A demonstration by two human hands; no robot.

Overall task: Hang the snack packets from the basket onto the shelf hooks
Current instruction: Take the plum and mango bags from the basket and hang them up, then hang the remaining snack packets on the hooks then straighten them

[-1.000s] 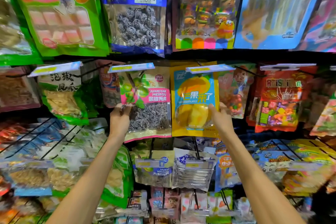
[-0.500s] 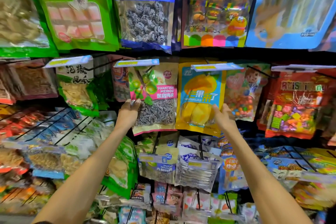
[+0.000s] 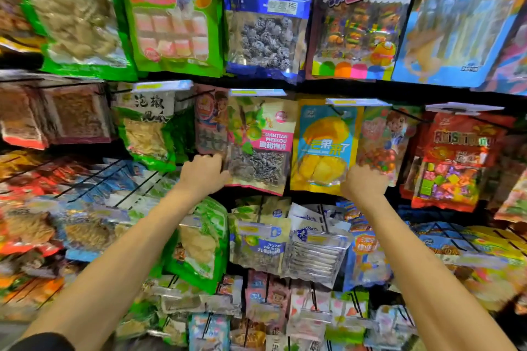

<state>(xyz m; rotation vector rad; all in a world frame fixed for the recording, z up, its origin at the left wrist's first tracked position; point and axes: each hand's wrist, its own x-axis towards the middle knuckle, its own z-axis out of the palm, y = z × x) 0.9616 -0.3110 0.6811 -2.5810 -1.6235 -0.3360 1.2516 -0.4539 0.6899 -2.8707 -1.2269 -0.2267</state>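
A plum packet with a pink and green front hangs from a shelf hook under a price tag. My left hand grips its lower left edge with curled fingers. Beside it on the right hangs a yellow mango packet below its own tag. My right hand holds that packet's lower right corner, fingers curled round the edge. The basket is out of view.
Snack packets fill the rack on all sides: large bags in the row above, small packets on hooks below, a red candy packet to the right. Bare wire hooks jut out at the left.
Both hands have slid a little lower along the packets' edges. The view has shifted and blurred slightly; both packets still hang on their hooks.
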